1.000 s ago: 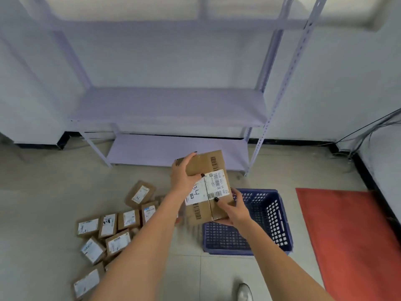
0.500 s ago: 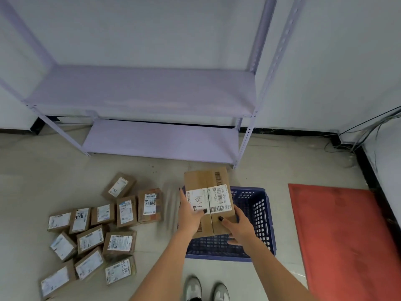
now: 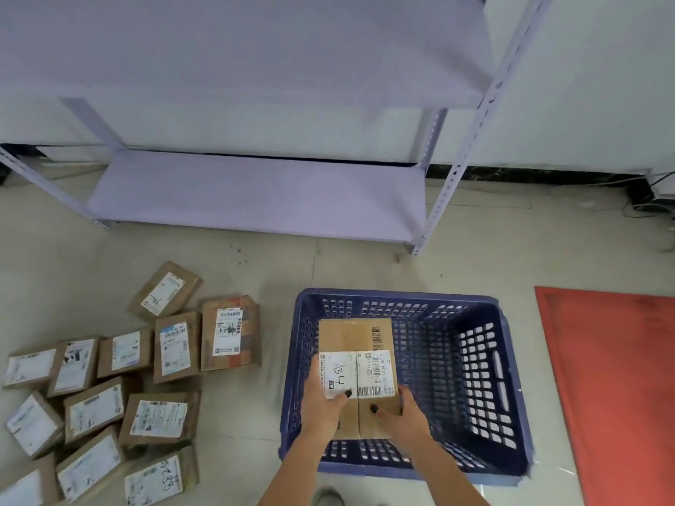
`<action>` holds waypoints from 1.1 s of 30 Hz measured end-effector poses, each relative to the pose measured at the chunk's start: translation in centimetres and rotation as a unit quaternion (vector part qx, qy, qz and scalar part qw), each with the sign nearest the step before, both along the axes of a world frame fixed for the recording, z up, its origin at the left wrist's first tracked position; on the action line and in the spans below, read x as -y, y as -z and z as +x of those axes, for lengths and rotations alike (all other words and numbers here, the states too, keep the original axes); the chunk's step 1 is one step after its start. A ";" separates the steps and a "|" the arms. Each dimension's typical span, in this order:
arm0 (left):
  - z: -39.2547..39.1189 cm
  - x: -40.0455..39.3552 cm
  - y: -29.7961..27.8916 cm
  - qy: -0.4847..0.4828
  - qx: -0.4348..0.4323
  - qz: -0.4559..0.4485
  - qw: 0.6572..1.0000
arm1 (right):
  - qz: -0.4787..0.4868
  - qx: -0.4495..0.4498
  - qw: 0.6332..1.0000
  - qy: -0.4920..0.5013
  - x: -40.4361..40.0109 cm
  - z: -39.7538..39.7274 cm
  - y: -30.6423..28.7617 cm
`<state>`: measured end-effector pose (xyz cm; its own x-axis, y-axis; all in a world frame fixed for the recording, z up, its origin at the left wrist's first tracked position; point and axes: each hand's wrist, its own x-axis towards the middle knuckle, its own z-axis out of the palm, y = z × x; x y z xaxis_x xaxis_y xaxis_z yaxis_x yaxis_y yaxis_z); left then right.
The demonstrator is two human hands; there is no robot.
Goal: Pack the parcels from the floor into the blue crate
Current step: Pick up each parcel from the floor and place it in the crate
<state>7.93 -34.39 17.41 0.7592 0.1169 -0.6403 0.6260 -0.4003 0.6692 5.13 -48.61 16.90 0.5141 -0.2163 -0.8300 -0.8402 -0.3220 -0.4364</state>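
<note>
A brown cardboard parcel [image 3: 353,339] with a white label marked "A34" is inside the blue crate [image 3: 485,374], at its left side, low near the bottom. My left hand [image 3: 323,399] grips the parcel's near left edge, thumb on the label. My right hand [image 3: 400,410] holds its near right corner. Both forearms reach in over the crate's front rim. Whether the parcel rests on the crate floor cannot be told. Several more labelled brown parcels [image 3: 157,418] lie in a loose pile on the tiled floor left of the crate.
A pale purple metal shelf rack [image 3: 255,195] stands behind the crate and pile, its front right post [image 3: 434,210] close to the crate's far side. A red mat [image 3: 613,388] lies right of the crate. Cables [image 3: 653,202] run along the far right wall. A shoe [image 3: 328,497] shows below.
Both hands have brought the A34 parcel down from chest height in front of the rack into the crate's left side. The view has tilted downward.
</note>
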 end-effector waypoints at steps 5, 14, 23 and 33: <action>2.6 -0.1 10.8 0.004 0.007 -0.005 1.000 | 0.004 0.003 1.000 0.003 -0.7 2.0 10.8; 4.4 -1.0 21.0 -0.020 -0.022 0.033 0.999 | 0.021 0.023 0.999 -0.033 -2.8 4.8 21.5; 4.6 0.4 22.4 0.017 0.009 0.208 0.978 | -0.008 0.004 0.999 -0.035 -3.8 5.5 23.6; 4.3 0.7 18.4 0.030 -0.004 0.208 0.978 | -0.037 -0.005 0.997 -0.062 -3.7 5.6 18.8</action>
<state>12.22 -35.06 -1.03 0.7679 0.3240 -0.5526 0.5977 -0.6727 0.4362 10.70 -44.87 -1.89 0.5316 -0.2130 -0.8198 -0.7968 -0.4539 -0.3988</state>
